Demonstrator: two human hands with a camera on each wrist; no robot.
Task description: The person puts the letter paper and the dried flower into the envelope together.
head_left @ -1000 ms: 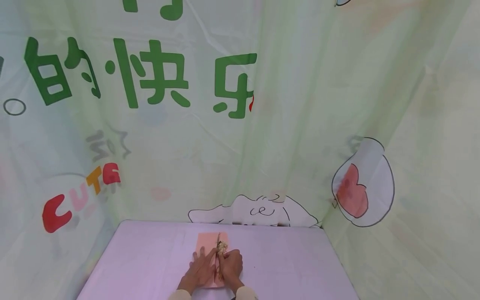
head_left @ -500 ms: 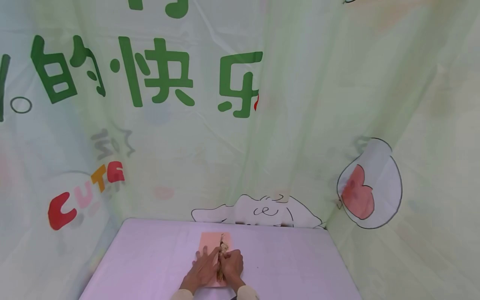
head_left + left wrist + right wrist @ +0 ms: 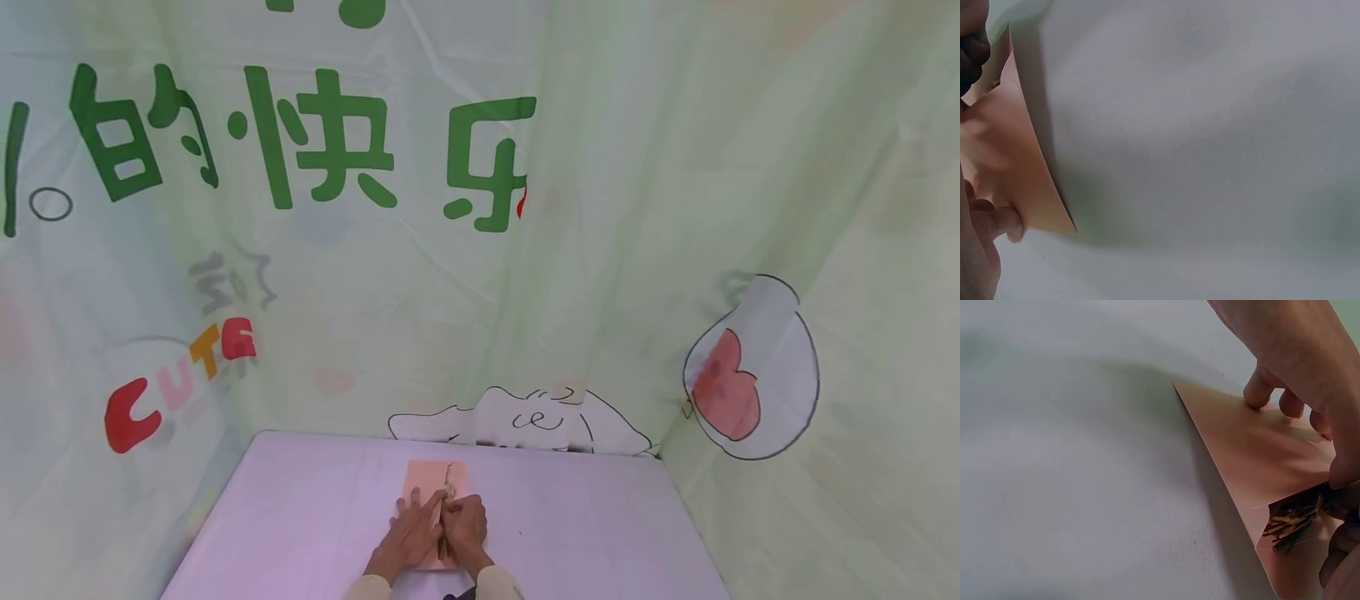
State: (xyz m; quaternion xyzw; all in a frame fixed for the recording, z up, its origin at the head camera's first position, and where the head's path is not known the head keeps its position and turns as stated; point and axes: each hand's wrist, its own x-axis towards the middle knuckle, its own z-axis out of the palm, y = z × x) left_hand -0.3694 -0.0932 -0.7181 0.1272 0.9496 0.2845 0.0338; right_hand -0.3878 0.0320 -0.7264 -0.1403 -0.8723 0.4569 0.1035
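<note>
A pink paper sheet or envelope [image 3: 420,477] with a lengthwise opening lies on the table, one edge lifted in both wrist views. My left hand [image 3: 408,533] presses on its left side with fingers spread, the thumb at the flap's edge. Along the opening lies a small bunch of dried flowers; its tied brown-green stems [image 3: 1294,526] show under the flap. My right hand [image 3: 466,523], fingers curled, pinches the bunch from the right. Only a bit of the pale flower heads [image 3: 450,491] shows beyond the fingers.
The lilac-white tabletop [image 3: 592,517] extends on both sides of the paper. Pale printed curtains [image 3: 600,250] with green characters and cartoon drawings hang behind and at both sides.
Less of the pale flower heads shows beyond the right hand's fingers than a second ago. Both hands stay at the paper, and the head view has shifted slightly.
</note>
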